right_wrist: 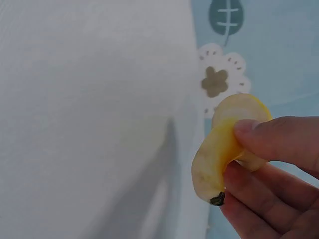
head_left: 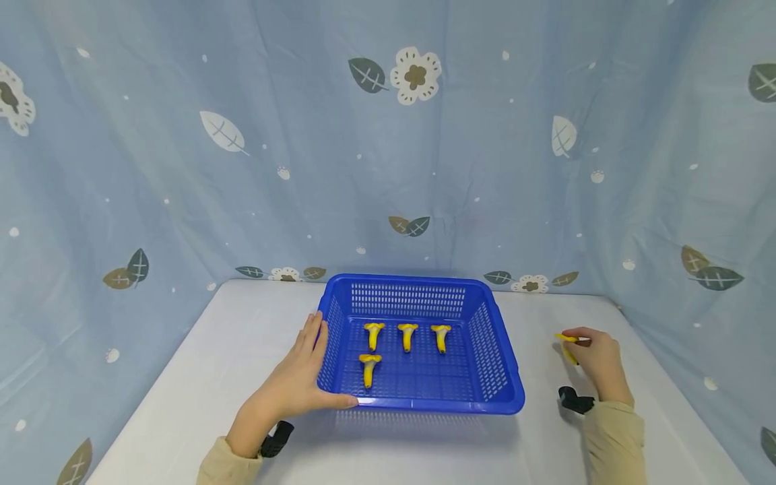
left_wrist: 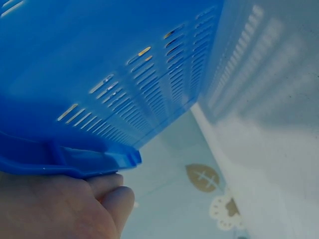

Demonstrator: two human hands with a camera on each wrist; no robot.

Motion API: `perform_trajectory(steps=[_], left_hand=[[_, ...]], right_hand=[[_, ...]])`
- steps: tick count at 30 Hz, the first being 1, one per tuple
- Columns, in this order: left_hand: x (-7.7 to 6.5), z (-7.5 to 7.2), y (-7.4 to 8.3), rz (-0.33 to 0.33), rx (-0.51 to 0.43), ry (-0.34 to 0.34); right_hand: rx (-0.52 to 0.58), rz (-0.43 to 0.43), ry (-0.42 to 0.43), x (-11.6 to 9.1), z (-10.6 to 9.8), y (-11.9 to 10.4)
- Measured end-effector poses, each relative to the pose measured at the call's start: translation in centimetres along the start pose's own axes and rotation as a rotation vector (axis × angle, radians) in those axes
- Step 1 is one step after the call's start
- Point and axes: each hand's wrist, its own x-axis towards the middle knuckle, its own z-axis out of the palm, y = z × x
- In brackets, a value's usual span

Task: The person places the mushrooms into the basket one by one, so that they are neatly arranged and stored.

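A blue plastic basket (head_left: pixel 418 404) with slotted walls stands on the white table. Inside it lie several yellow trumpet-shaped mushrooms (head_left: pixel 407 337), three in a back row and another in front at the left. My left hand (head_left: pixel 297 377) rests on the basket's front left corner, fingers spread along the left rim and thumb along the front rim. To the right of the basket, my right hand (head_left: pixel 603 360) pinches another yellow mushroom (right_wrist: pixel 207 169) between thumb and fingers. Its stem has a dark tip and points downward in the right wrist view.
Behind the white table (head_left: pixel 254 323) hangs a light blue curtain (head_left: pixel 461 168) printed with leaves and flowers. A small black device (head_left: pixel 574 400) sits at the right wrist, and a similar black one (head_left: pixel 277 439) at the left.
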Motion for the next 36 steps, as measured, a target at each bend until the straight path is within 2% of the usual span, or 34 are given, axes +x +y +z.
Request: perform_trajectory(steps=[4,10,25,32,36], left_hand=[[0.0,0.0,0.1,0.0,-0.003,-0.006],[0.0,0.0,0.0,0.0,0.005,-0.006],[0.0,-0.1,0.0,-0.004,0.007,-0.015],[0.0,0.0,-0.1,0.0,0.013,-0.004],[0.1,0.1,0.0,0.001,0.009,-0.002]], right_hand=[[0.014,-0.057,0.056,-0.2,-0.4,-0.3],[0.085,-0.077,0.125,-0.6,-0.8,-1.4],[0.306,-0.077,0.174,-1.5,-1.4,-4.6],[0.431,-0.148,0.215,-2.0,-1.2,-6.7],[0.41,-0.205,0.22,-2.4,-1.3,-8.5]])
